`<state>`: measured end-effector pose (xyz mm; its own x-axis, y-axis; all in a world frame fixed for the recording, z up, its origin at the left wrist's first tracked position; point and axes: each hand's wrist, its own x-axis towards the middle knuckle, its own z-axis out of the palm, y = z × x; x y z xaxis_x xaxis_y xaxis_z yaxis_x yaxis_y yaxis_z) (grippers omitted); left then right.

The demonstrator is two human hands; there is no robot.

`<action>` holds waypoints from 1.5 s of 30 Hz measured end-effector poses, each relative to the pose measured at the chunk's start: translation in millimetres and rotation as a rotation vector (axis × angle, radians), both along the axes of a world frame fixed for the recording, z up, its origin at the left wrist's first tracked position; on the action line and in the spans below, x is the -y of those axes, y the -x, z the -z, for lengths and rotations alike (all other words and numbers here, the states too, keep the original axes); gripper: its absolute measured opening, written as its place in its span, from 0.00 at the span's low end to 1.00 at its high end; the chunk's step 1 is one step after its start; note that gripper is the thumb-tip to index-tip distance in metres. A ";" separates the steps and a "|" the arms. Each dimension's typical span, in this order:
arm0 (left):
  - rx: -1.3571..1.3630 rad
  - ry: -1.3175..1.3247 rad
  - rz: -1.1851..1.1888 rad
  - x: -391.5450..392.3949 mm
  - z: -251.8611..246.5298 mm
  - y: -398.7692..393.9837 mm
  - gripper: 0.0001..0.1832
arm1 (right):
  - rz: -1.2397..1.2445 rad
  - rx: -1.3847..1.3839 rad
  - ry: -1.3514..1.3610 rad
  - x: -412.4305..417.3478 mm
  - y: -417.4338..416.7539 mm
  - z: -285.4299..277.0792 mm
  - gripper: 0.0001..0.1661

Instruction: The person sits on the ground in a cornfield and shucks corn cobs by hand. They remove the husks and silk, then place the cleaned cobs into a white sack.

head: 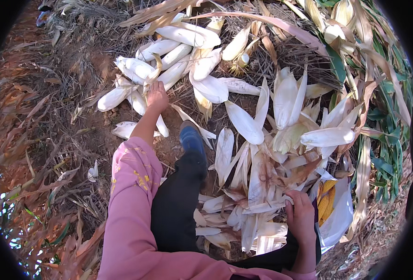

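My left hand (157, 96) reaches out at the upper left, its fingers at the husked-over ears of a corn pile (135, 70); whether they grip an ear is hidden. Near my right knee, my right hand (299, 213) is raised with thumb and forefinger close together, beside a strip of pale husk (266, 207). I cannot tell whether it pinches the strip. Loose corn husks (259, 175) lie heaped between my legs. Beside my right hand stands a white sack (343, 213) with bare yellow corn cobs (327, 201) in its mouth.
My blue shoe (191, 138) stands on the soil between the pile and the husks. Corn stalks with green leaves (384, 140) are stacked along the right. Dry leaves and straw (28, 140) cover the ground at left. More unhusked ears (243, 122) lie in the middle.
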<state>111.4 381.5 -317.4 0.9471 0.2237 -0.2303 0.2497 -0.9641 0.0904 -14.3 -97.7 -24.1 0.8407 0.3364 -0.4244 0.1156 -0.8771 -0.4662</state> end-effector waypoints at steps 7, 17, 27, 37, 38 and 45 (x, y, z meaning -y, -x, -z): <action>-0.107 -0.176 -0.008 -18.7 34.9 -17.8 0.30 | -0.118 -0.102 0.077 -8.9 -1.6 17.8 0.16; -0.125 -0.173 -0.036 -4.4 18.6 -21.8 0.34 | -0.162 -0.152 0.153 -11.0 1.4 26.2 0.17; -0.354 0.164 -0.280 9.1 16.9 -15.8 0.41 | -0.196 -0.134 0.169 -6.4 7.5 22.9 0.16; -0.568 1.675 -0.873 83.1 -141.0 95.5 0.25 | -0.103 -0.012 0.052 0.4 19.1 -3.6 0.16; -0.602 1.690 -0.803 91.1 -163.1 104.5 0.27 | -0.061 0.008 -0.012 -1.6 18.9 -7.3 0.17; -0.713 1.776 -0.131 204.1 -306.5 113.1 0.43 | 0.697 -0.429 -1.129 -1.4 6.7 -10.1 0.32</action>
